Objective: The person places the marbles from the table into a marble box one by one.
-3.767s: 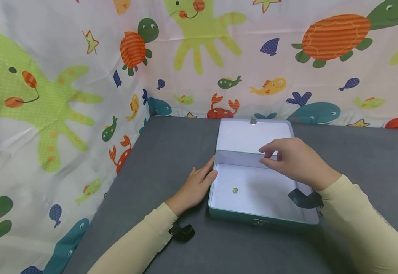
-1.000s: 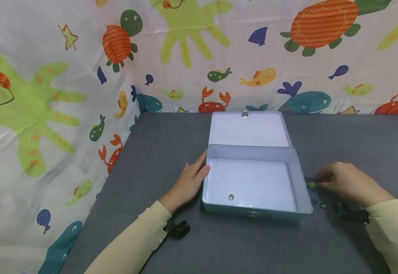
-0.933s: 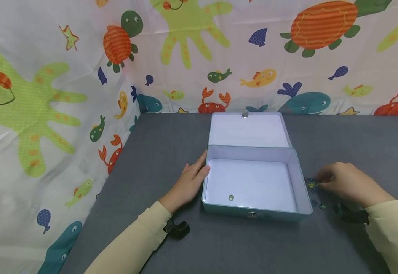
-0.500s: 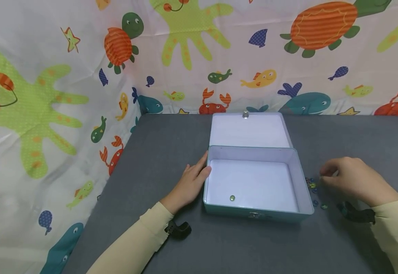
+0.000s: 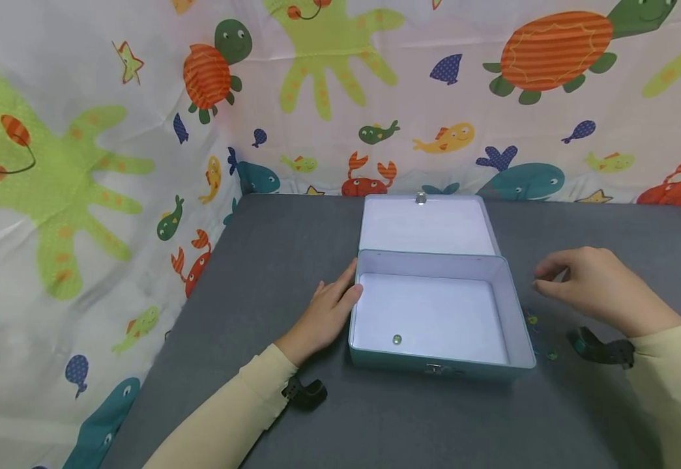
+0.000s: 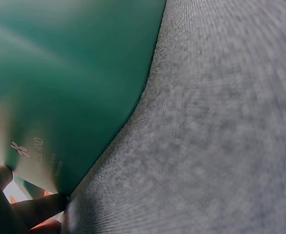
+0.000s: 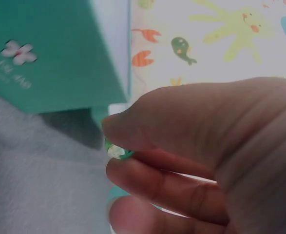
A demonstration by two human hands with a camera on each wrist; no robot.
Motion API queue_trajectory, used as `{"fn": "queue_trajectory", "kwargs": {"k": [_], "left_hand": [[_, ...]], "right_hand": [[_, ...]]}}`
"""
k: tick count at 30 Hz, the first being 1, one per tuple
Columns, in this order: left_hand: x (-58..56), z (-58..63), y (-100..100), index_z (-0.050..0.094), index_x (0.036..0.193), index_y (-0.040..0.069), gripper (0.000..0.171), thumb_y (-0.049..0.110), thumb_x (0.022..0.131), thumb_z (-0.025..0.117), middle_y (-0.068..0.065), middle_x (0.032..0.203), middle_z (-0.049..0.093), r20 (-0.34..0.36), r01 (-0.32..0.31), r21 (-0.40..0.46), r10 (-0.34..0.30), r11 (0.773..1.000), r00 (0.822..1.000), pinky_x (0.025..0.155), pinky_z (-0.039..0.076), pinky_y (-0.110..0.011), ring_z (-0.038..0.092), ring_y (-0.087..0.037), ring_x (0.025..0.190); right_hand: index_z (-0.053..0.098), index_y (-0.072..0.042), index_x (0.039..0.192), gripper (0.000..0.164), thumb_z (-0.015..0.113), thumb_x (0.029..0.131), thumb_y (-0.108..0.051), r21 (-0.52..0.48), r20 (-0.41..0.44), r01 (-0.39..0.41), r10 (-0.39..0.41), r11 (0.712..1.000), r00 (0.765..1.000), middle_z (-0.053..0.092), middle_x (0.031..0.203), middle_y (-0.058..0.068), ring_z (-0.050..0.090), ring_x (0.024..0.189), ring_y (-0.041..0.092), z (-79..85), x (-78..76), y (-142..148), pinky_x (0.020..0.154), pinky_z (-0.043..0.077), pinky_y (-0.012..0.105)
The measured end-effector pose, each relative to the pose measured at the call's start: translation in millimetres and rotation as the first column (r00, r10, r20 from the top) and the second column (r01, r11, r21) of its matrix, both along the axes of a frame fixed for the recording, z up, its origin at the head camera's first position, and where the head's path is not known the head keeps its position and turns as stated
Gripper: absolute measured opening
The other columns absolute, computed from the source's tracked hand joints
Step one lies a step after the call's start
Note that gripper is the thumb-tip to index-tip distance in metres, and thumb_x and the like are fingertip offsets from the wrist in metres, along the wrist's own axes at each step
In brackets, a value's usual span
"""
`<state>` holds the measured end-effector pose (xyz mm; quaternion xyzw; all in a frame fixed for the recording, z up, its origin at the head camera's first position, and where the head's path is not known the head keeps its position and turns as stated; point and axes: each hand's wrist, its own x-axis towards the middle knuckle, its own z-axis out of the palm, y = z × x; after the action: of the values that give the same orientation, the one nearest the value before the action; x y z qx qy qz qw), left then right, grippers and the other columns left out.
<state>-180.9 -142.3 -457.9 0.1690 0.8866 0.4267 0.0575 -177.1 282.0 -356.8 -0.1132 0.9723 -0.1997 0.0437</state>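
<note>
My right hand (image 5: 601, 286) is raised just beyond the right side of a green tin box (image 5: 440, 370). Between thumb and forefinger it pinches a small green and whitish glass marble (image 7: 117, 151), best seen in the right wrist view. My left hand (image 5: 319, 322) rests against the left wall of the tin, its fingers extended along the side. The tin's hinged lid (image 5: 428, 225) lies folded back, and its interior is white. One greenish marble (image 5: 397, 339) sits on the tin's floor, near the front left.
Several marbles (image 5: 532, 320) lie on the grey table (image 5: 434, 430) by the tin's right wall, one green marble (image 5: 552, 355) nearer the front. A curtain (image 5: 322, 156) printed with sea animals stands behind and to the left.
My right hand, earlier over the open tin, went down to the marbles at the right and has now lifted with one pinched. The left hand stays against the tin.
</note>
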Motion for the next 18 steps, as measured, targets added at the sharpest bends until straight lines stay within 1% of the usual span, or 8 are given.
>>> {"fn": "queue_trajectory", "kwargs": {"k": [4,8,12,18], "left_hand": [[-1.2,-2.8,-1.0,0.017,0.169,0.032,0.068,0.063,0.110,0.028,0.006,0.169,0.033,0.000,-0.001,-0.009,0.001,1.000,1.000,0.131,0.001,-0.052,0.028,-0.011,0.157],[-2.4,-5.3,-1.6,0.018,0.169,0.032,0.069,0.065,0.110,0.028,0.006,0.169,0.032,-0.007,-0.008,-0.016,0.008,1.000,1.000,0.131,0.000,-0.052,0.027,-0.011,0.157],[-2.3,-5.3,-1.2,0.018,0.169,0.032,0.069,0.065,0.109,0.028,0.007,0.168,0.032,-0.010,-0.017,-0.018,0.016,1.000,1.000,0.131,0.001,-0.053,0.027,-0.011,0.157],[-1.7,-2.9,0.2,0.019,0.169,0.031,0.068,0.063,0.110,0.029,0.007,0.168,0.032,-0.014,-0.012,-0.017,0.011,1.000,1.000,0.130,0.002,-0.055,0.028,-0.010,0.156]], "right_hand": [[0.080,0.000,0.107,0.024,0.079,0.093,-0.019,-0.001,0.008,-0.007,0.007,1.000,1.000,0.077,0.093,0.009,0.066,0.078,0.021,6.8,-4.3,-10.7,0.063,0.057,0.037],[0.080,-0.001,0.108,0.024,0.078,0.093,-0.019,-0.008,0.008,-0.019,0.019,1.000,1.000,0.077,0.092,0.007,0.064,0.075,0.019,13.4,-8.6,-23.6,0.061,0.056,0.034],[0.080,-0.001,0.110,0.025,0.079,0.093,-0.020,-0.021,0.016,-0.031,0.031,0.999,0.999,0.076,0.091,0.006,0.063,0.074,0.019,22.1,-14.7,-41.3,0.060,0.056,0.034],[0.081,-0.002,0.108,0.023,0.079,0.092,-0.018,-0.033,0.011,-0.065,0.066,0.997,0.998,0.077,0.091,0.006,0.064,0.076,0.019,31.9,-22.9,-69.4,0.065,0.060,0.038]]}}
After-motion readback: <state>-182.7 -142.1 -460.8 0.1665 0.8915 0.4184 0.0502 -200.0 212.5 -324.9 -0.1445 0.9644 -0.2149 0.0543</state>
